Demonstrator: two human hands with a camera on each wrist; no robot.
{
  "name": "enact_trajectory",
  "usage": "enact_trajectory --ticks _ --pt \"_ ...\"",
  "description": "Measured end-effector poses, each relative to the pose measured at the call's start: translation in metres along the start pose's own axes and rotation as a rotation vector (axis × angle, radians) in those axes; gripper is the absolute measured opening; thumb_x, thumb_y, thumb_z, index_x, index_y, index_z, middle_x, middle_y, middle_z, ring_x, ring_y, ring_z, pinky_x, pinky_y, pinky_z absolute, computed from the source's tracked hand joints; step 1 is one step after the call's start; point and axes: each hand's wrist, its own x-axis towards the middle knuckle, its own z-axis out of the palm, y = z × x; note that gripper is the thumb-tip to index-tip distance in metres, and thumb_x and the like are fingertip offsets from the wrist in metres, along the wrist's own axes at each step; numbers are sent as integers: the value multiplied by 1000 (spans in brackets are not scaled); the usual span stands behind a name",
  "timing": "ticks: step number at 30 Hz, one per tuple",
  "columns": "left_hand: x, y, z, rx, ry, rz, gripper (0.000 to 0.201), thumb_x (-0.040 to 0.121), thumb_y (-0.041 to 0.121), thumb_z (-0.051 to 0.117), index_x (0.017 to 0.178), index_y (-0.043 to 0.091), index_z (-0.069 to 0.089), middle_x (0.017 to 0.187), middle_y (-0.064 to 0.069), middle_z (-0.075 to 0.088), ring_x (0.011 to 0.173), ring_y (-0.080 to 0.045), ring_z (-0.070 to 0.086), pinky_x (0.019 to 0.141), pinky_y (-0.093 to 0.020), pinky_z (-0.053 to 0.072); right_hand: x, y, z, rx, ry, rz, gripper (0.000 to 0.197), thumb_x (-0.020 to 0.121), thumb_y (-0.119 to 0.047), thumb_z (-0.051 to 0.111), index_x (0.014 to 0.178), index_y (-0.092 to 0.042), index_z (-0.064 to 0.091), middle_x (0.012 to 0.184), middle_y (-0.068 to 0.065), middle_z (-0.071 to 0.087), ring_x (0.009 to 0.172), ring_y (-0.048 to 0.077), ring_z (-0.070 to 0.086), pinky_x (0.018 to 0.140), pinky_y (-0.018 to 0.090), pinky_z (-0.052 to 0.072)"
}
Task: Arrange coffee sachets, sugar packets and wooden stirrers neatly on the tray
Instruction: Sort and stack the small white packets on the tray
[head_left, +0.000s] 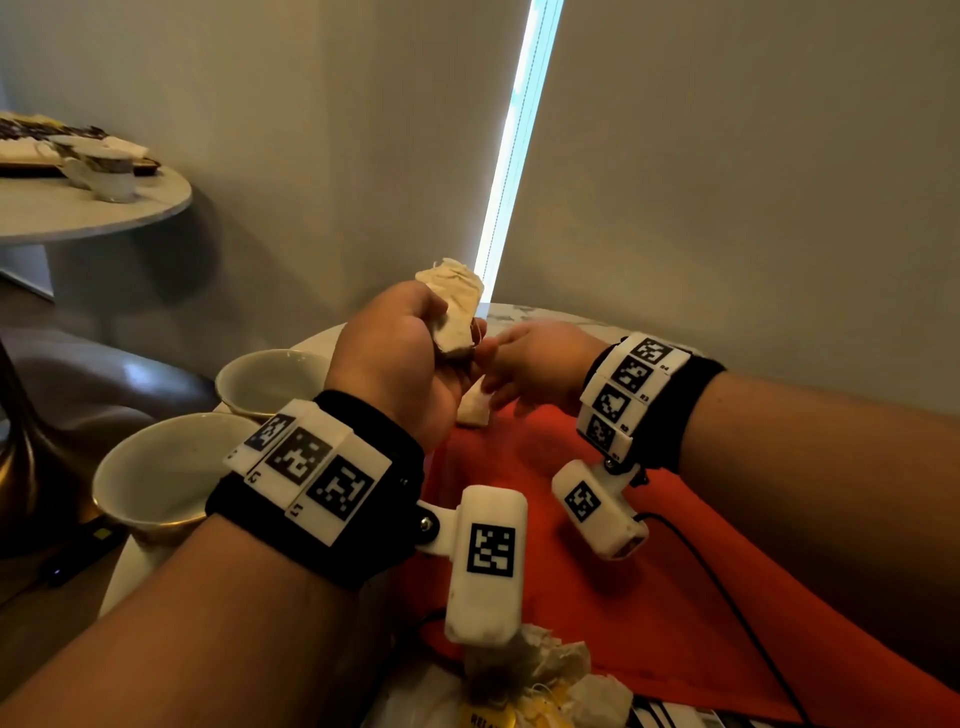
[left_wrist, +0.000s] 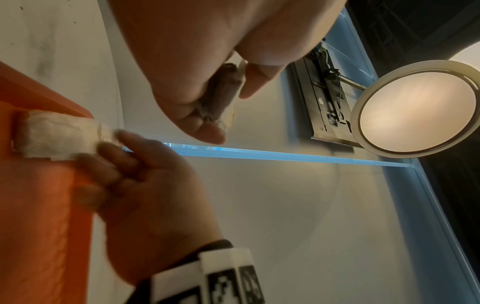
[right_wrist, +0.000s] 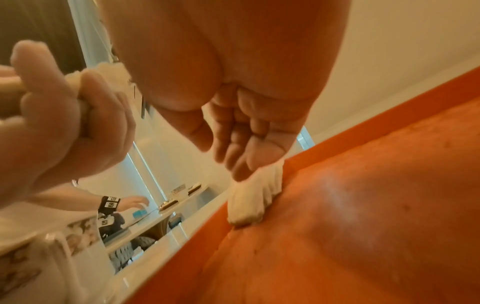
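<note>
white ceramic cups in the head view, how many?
3. Two large white ceramic cups sit beside the left forearm, one near, one farther. A third small white cup stands on the round background table; more may hide there.

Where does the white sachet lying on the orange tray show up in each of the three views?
Head: the sachet lies at the tray's far left corner, just below the two hands.
Left wrist: the sachet is at left middle, with the right hand touching its end.
Right wrist: the sachet is in the centre, under the right hand's fingertips.
Shared landmark: the orange tray.
</note>
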Motion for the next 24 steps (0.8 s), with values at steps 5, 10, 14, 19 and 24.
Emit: enact_trajectory --ticks 5,10,14,19,24 --pt "0 -3 -1 56 -12 -29 23 98 12 39 106 5 59 96 -15 59 80 -19 59 58 -24 57 -9 -11 -33 408 294 -185 28 99 -36 61 99 -8 68 79 6 63 65 17 59 57 30 46" --pt "-1 -5 -1 94 -20 -19 40 94 8 41 133 5 51 104 -17 60 84 -22 60 61 -28 56 -20 -22 -41 295 173 -359 31 85 -31 77 105 -11 66 87 5 69 71 17 64 60 32 51" --pt "-2 -6 -1 111 -27 2 41 93 7 42 134 5 52 112 -21 59 89 -25 60 59 -28 57 -29 -26 -34 217 131 -383 22 81 -18 81 98 -12 68 83 3 72 70 15 66 61 34 51" --pt "-1 -6 -2 99 -36 3 44 93 7 43 137 5 52 110 -20 59 89 -24 60 59 -29 57 -35 -26 -29 216 184 -398 14 82 -8 79 90 -10 68 77 3 70 65 13 64 54 28 51" --pt "0 -7 -4 94 -34 -4 46 94 7 44 139 5 49 109 -19 59 89 -23 61 60 -29 58 -36 -26 -29 190 230 -407 5 87 -7 73 87 -11 69 80 7 72 67 14 67 57 29 54"
